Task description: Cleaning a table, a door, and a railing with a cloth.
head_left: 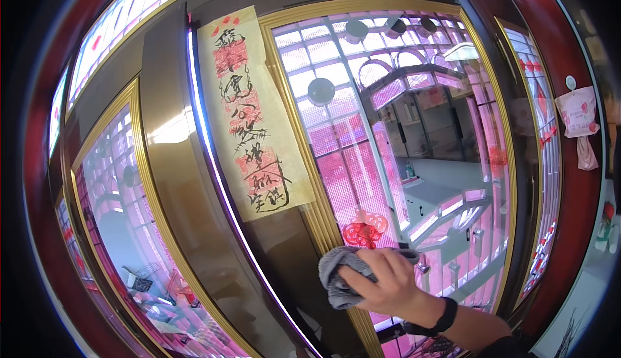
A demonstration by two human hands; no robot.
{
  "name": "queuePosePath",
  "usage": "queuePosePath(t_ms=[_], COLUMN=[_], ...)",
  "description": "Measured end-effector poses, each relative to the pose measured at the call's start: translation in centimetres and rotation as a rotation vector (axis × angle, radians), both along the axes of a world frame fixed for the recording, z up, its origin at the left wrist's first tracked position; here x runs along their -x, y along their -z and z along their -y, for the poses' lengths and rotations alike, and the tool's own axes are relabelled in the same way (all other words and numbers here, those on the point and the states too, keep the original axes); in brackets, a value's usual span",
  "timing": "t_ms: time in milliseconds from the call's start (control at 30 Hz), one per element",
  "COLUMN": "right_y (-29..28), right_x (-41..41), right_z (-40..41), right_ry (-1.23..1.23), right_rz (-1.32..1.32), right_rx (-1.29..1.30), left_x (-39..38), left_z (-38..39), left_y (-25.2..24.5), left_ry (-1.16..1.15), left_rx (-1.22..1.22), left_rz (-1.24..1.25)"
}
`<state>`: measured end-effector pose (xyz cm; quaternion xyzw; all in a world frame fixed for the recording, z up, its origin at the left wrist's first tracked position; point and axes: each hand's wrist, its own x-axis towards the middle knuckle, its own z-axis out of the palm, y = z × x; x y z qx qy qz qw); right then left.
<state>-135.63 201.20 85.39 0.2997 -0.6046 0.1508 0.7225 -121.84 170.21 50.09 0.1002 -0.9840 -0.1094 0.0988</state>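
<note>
My right hand (388, 280), with a black band (441, 317) on its wrist, grips a bunched grey cloth (342, 275). The cloth lies over the gold ribbed trim of a glazed door and the edge of its glass pane (335, 164). Just above the cloth a red knot ornament (366, 229) shows at the glass. Up and to the left, a long yellow paper strip (291, 173) with black brush writing and red stamps hangs on the dark door frame. Its right side reaches the gold trim (279, 74). My left hand is out of view.
A second glazed door panel (116, 164) stands at the left, past a bright vertical gap (208, 139). Cabinets (432, 125) appear in the glass. At the right, a pink-and-white tissue pack (577, 110) hangs from a hook on the red frame (577, 203).
</note>
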Motion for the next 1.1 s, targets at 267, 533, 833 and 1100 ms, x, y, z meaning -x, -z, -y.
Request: queuePosePath(t_ms=[267,533,833,1100], right_y=[1.7,5.5,7.9,20.0], right_x=[3.0,4.5,-3.1,-2.7], right_z=[-9.6,-9.5,8.4,1.8], right_ry=[-0.007,-0.307,-0.121,-0.104], right_rz=[0.157,0.204,0.216,0.469], right_rx=[0.282,1.075,0.319,0.094], left_x=[-1.2,-0.4,0.1,-0.4], left_z=[-0.5,-1.3,-0.2,-3.0], left_y=[0.1,0.1,1.1,-4.5], left_ry=[-0.033,-0.085,0.021,0.029], left_rx=[-0.044,0.036,0.06,0.071], left_rz=[-0.059,-0.151,-0.346,-0.272])
